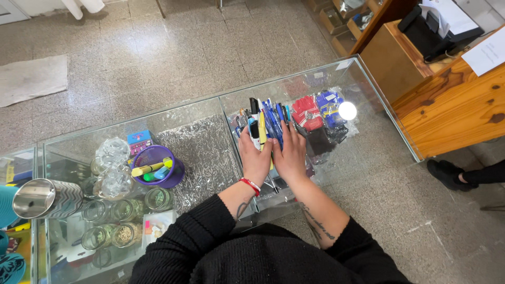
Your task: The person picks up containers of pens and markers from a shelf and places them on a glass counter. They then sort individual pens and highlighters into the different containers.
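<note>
Your left hand (255, 158) and right hand (290, 155) lie flat, side by side, on a bunch of pens and markers (268, 121) on the glass desk (210, 152). Each grip is spread, fingers pressed down on the pens, pinching nothing. Left of the pens stands a purple cup (158, 167) holding highlighters. Further left of the pens stand small glass jars (123, 210), and past them a steel tumbler (46, 198) lies on its side. Right of the pens, red and blue packets (318, 111) lie under the glass.
</note>
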